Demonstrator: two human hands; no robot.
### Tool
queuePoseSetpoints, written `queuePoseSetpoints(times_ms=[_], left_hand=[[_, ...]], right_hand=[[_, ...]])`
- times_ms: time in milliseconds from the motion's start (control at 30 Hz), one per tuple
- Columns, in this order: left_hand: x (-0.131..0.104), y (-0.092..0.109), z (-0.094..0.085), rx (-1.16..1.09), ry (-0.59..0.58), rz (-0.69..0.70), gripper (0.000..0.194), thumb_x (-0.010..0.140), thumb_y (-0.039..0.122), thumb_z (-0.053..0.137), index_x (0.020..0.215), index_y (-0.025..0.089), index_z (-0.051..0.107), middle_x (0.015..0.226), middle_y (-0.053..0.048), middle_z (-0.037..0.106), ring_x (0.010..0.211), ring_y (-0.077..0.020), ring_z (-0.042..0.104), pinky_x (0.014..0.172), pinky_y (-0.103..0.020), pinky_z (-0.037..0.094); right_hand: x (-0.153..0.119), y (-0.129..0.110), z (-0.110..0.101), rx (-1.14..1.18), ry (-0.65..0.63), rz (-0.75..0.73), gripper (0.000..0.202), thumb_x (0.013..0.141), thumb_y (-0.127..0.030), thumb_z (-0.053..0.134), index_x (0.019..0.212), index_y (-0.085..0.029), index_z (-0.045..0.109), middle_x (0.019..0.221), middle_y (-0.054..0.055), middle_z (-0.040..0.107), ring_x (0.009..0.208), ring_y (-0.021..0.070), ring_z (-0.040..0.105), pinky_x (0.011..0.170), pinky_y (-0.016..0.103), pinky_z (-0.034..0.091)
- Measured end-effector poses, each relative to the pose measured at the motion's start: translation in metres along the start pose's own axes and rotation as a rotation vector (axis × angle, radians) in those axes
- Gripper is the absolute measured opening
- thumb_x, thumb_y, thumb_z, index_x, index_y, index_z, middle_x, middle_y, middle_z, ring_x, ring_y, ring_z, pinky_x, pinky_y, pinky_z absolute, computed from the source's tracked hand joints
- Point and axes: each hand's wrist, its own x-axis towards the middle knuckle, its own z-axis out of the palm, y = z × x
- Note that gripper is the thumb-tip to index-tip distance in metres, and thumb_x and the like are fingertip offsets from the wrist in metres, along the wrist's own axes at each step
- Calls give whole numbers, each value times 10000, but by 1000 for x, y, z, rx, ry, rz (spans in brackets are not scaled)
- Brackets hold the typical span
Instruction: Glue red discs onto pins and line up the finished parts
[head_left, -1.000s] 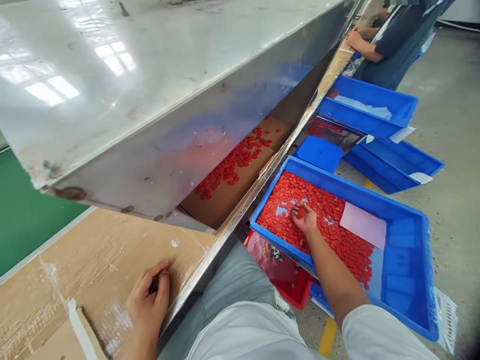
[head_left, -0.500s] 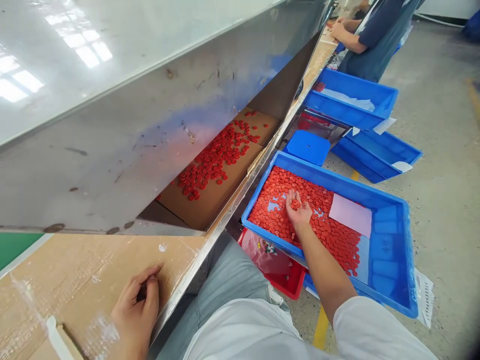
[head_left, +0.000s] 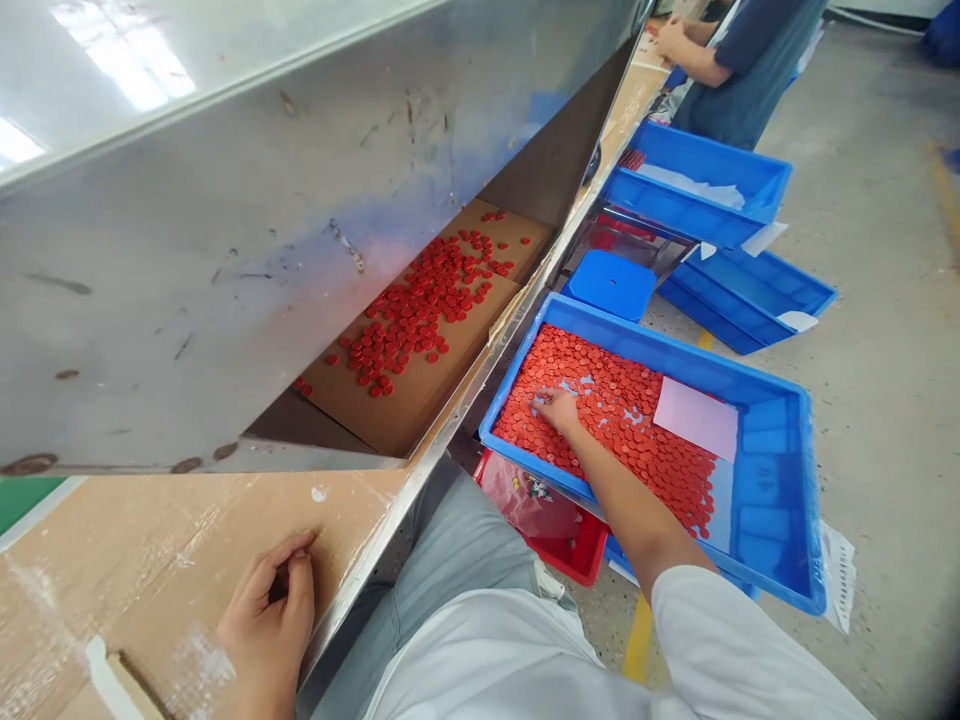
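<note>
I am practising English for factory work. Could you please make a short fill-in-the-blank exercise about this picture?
1. The right hand reaches into a ____ tray beside the person.
2. The small discs in that tray are ____ in colour.
3. The left hand rests on a sheet of ____.
4. A pale pink ____ lies on the discs.

Missing words: blue; red; cardboard; card

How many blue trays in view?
3, possibly more hidden. One beside the person, full of red caps, right hand in it. One raised near the co-worker. One lower, partly under that.
</note>
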Motion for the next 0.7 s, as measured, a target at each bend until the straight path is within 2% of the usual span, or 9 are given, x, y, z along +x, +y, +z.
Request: queuePoseSetpoints(times_ms=[100, 233, 400, 700], left_hand=[[-1, -3, -1, -12, -18, -1, 227, 904, 330, 581, 1031, 205, 721, 1018, -46, 724, 811, -176, 664, 835, -323, 525], [-1, -1, -1, -17, -10, 0, 222, 900, 325, 587, 1024, 199, 720, 1022, -51, 725, 833, -185, 672, 844, -330, 529], [0, 3, -2, 9, -1, -33, 223, 902, 337, 588, 1029, 214, 724, 1027, -43, 727, 834, -185, 671, 837, -332, 522], [0, 7, -1, 12, 10, -49, 240, 894, 350, 587, 1017, 202, 730, 1003, -45, 731, 812, -176, 664, 844, -325, 529]], right_hand=[[6, 0, 4, -158, 0, -32, 373, 672, -330, 780, 1014, -184, 783, 559, -30, 569, 577, 152, 542, 666, 274, 460], [7, 6, 3, -284, -16, -64, 393, 755, -374, 755, 1107, -202, 767, 652, 4, 643, 653, 172, 598, 710, 281, 474], [4, 11, 0, -348, -32, -65, 383, 808, -438, 735, 1121, -219, 765, 674, 12, 666, 643, 171, 614, 703, 281, 489], [-7, 2, -3, -436, -14, -58, 386, 845, -422, 719, 1170, -215, 745, 775, 38, 715, 737, 175, 660, 740, 258, 496]])
